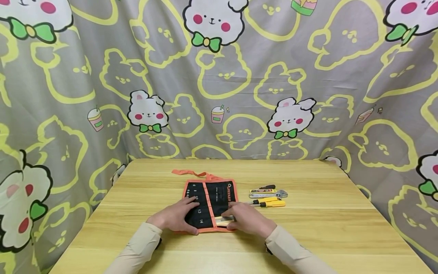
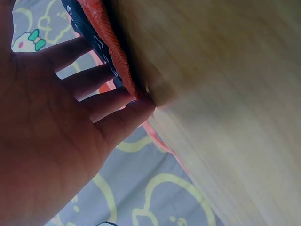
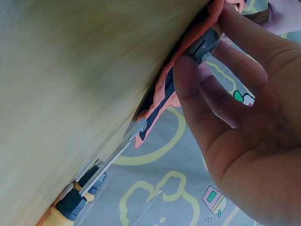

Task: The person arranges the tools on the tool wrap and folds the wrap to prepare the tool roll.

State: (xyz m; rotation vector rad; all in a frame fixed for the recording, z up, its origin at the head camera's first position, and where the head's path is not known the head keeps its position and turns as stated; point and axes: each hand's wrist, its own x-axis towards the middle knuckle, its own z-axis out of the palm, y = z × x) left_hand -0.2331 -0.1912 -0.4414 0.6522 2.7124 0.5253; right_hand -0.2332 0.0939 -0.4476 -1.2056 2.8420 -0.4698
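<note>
A black tool pouch (image 1: 219, 199) with orange edging lies unfolded on the table, its left half printed with size numbers. My left hand (image 1: 176, 216) rests on that half, fingers spread, thumb at the near edge. In the left wrist view, the fingers (image 2: 108, 77) lie along the pouch's orange border (image 2: 110, 40). My right hand (image 1: 251, 220) pinches a slim tool (image 1: 224, 220), silver and yellow, over the lower right half of the pouch. Its dark grey slotted end (image 3: 204, 47) shows between thumb and fingers in the right wrist view; its exact kind is unclear.
Right of the pouch lie two yellow-handled screwdrivers (image 1: 275, 204), an adjustable wrench (image 1: 268, 195), a flat yellow-and-red item (image 1: 261, 191) and a small black-handled tool (image 1: 268, 187). An orange strap (image 1: 188, 173) trails behind the pouch. Patterned curtains (image 1: 219, 76) surround the wooden table (image 1: 342, 228).
</note>
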